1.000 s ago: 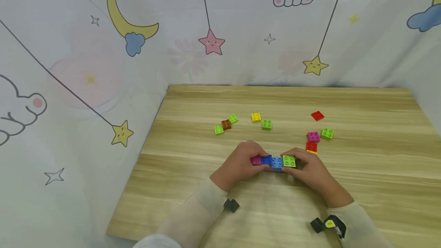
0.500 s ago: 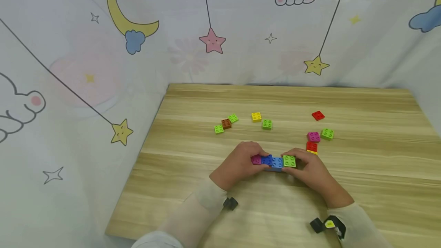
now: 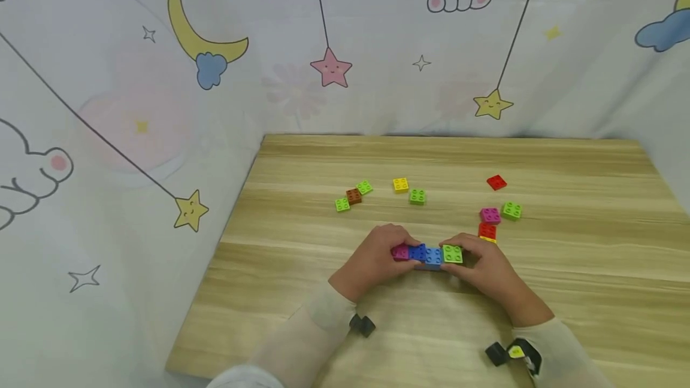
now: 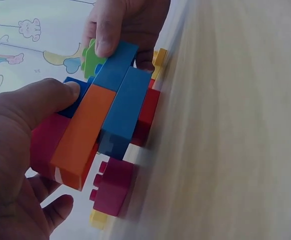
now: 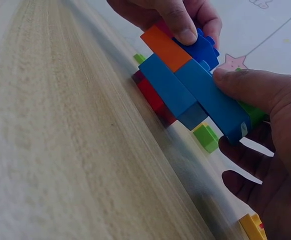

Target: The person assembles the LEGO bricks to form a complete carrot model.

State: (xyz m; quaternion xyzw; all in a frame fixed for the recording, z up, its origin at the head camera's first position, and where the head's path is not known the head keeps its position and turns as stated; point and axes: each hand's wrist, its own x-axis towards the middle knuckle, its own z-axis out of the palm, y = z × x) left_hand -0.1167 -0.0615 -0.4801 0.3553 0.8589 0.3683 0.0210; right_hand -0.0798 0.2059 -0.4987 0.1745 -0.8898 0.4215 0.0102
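Observation:
Both hands hold one stack of joined toy building bricks low over the table. My left hand (image 3: 372,254) grips its left end, where a magenta brick (image 3: 400,252) and a dark blue brick (image 3: 416,252) top it; in the left wrist view the thumb presses the dark blue brick. My right hand (image 3: 490,265) pinches the right end, around a lime green brick (image 3: 452,253), its thumb on a long blue brick (image 5: 210,92). Lower in the stack show an orange brick (image 4: 83,132), a second blue brick (image 4: 125,107) and a red brick (image 4: 148,117) at the base.
Loose bricks lie beyond the hands on the wooden table (image 3: 259,304): a brown brick (image 3: 353,196) between two lime ones, a yellow brick (image 3: 401,185), a green brick (image 3: 417,196). Right of these are a flat red piece (image 3: 496,182), a magenta brick (image 3: 490,215) and a red brick (image 3: 487,231).

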